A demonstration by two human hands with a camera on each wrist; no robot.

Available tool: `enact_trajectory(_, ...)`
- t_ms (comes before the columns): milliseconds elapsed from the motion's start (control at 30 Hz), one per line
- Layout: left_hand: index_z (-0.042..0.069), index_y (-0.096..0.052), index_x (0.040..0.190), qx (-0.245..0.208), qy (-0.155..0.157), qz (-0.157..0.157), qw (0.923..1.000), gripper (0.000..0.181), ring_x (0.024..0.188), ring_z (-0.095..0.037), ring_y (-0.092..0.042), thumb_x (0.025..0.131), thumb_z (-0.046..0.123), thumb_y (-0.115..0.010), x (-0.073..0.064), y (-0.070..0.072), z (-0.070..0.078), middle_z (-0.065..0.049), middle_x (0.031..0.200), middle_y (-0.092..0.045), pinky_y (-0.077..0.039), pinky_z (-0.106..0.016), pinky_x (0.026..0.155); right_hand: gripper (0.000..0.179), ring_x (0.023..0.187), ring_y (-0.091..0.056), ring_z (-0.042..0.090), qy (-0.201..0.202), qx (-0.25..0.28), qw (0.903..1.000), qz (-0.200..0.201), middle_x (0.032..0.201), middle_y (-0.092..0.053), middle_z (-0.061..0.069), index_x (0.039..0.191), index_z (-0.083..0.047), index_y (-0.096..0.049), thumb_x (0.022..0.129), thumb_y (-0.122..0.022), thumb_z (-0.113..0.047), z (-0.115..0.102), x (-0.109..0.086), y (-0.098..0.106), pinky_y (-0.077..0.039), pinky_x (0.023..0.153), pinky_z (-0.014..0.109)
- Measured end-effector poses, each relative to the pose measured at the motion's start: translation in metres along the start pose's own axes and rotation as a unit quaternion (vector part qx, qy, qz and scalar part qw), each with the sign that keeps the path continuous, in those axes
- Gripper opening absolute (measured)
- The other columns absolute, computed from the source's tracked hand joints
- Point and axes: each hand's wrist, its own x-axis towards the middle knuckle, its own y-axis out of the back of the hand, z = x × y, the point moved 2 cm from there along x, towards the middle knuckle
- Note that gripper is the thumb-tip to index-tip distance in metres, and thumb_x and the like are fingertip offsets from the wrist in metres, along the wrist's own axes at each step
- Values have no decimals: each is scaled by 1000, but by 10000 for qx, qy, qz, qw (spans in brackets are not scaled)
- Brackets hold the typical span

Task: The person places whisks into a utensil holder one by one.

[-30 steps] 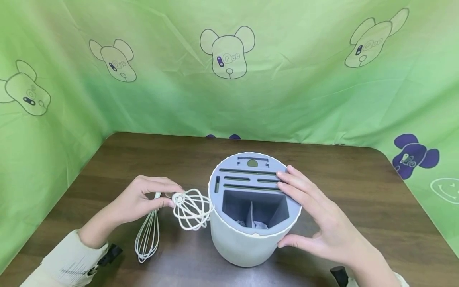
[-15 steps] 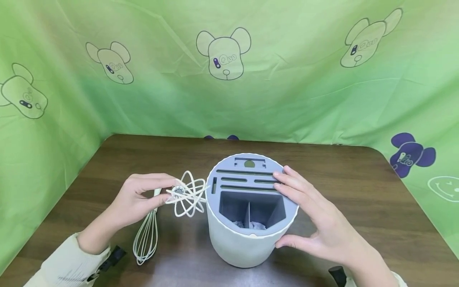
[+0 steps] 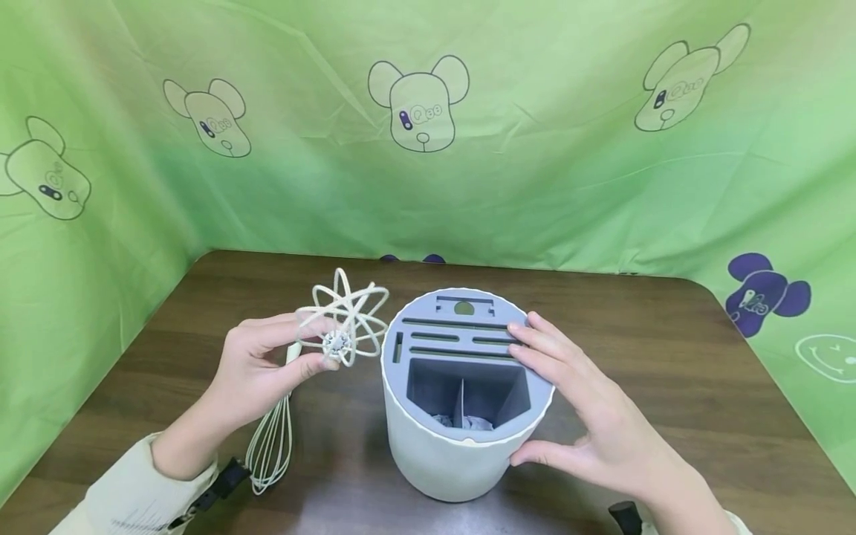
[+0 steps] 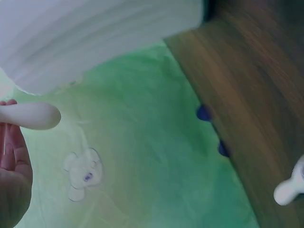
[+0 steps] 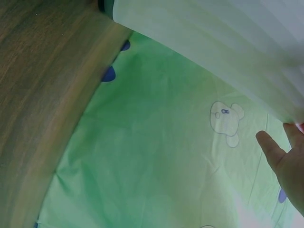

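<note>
In the head view my left hand point(image 3: 261, 364) pinches a whisk with thick cream loops point(image 3: 348, 316), its head fanned out toward the camera. The pale handle point(image 4: 33, 115) of this whisk shows by the fingers in the left wrist view. A second, thinner white whisk point(image 3: 270, 446) lies on the table just below the left hand, which covers part of it. Straight fingers of my right hand point(image 3: 595, 416) rest on the top edge of a round white utensil holder point(image 3: 448, 464), with the thumb against its near side. The holder stands upright, its grey slotted lid facing up.
The lid point(image 3: 461, 308) has several narrow slots and a large opening split by a divider. The brown wooden table point(image 3: 642, 319) meets a green printed cloth point(image 3: 568, 186) behind and at the sides.
My left hand has turned the thick-looped whisk, so its head swings from pointing right toward the holder to facing up. The right hand and holder stay in place.
</note>
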Motion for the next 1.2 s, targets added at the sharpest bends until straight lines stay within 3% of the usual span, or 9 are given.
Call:
enact_trajectory(167,-3,-75,103,-446,-102,147,9988,21,102,-11,-71,83,3,-77,5,-7,9,5,105,-75,-58,-20,80,84,149,-31,31,-12,-52,10000,-6,148,-47,22,131,13,-52,78,-81,-45,0,0,0,-25,123,30)
enact_trajectory(300,-4,-75,102,-528,-230,110,9983,19,105,-12,-71,83,2,-77,11,-13,14,4,107,-75,-59,-22,80,84,149,-31,30,-35,-102,9999,-3,148,-48,21,131,13,-52,78,-80,-46,-2,0,1,-25,123,29)
enact_trajectory(667,1,-75,105,-516,-464,132,9975,22,94,-9,-71,85,9,-78,29,-23,17,2,102,-75,-59,-24,81,85,149,-31,32,96,-76,9999,36,147,-48,23,131,13,-52,76,-82,-44,1,-1,0,-25,123,30)
enact_trajectory(1200,-8,-72,97,-549,-716,165,9958,27,92,-12,-70,85,15,-79,53,-40,28,2,101,-75,-59,-26,80,87,149,-31,31,42,-122,9999,10,147,-48,22,133,12,-52,74,-84,-45,1,-4,0,-24,123,29)
